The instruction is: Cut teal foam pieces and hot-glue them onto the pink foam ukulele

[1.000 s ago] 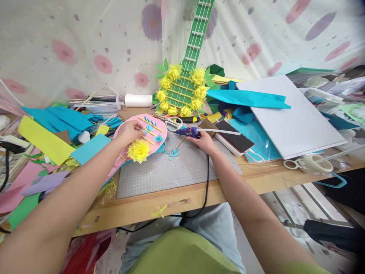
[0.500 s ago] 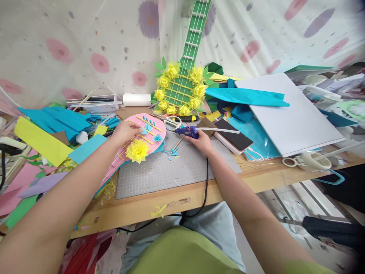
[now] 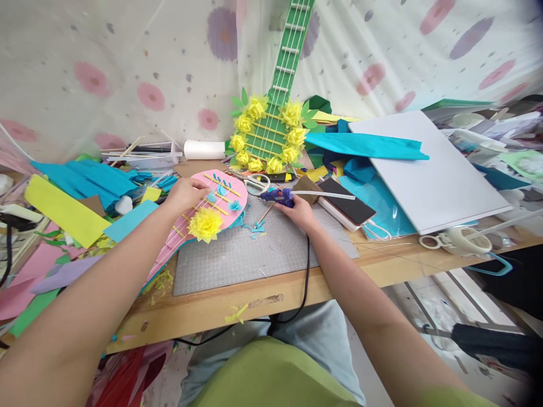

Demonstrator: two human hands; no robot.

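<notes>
My left hand (image 3: 189, 196) is closed in a pinch over the pink paper guitar (image 3: 234, 195), by a small blue paper piece (image 3: 211, 197) near its fingertips. Just below the fingers, a large yellow paper flower (image 3: 205, 225) sits on the guitar, with yellow bars, white strings and small blue pieces around it. My right hand (image 3: 296, 210) is wrapped round the blue hot glue gun (image 3: 278, 196), whose nozzle points left toward the guitar. A long white glue stick (image 3: 324, 194) sticks out of the gun's back.
A green guitar (image 3: 283, 79) with yellow flowers stands behind. White scissors (image 3: 258, 183) lie beyond the grey cutting mat (image 3: 237, 265). A phone (image 3: 347, 199) and a white board (image 3: 432, 169) are at right, coloured paper (image 3: 68, 217) at left. The gun's black cord (image 3: 307, 277) crosses the table edge.
The left fingers have shifted slightly away from the small blue piece, which now shows more fully on the guitar. The right hand and glue gun have hardly moved.
</notes>
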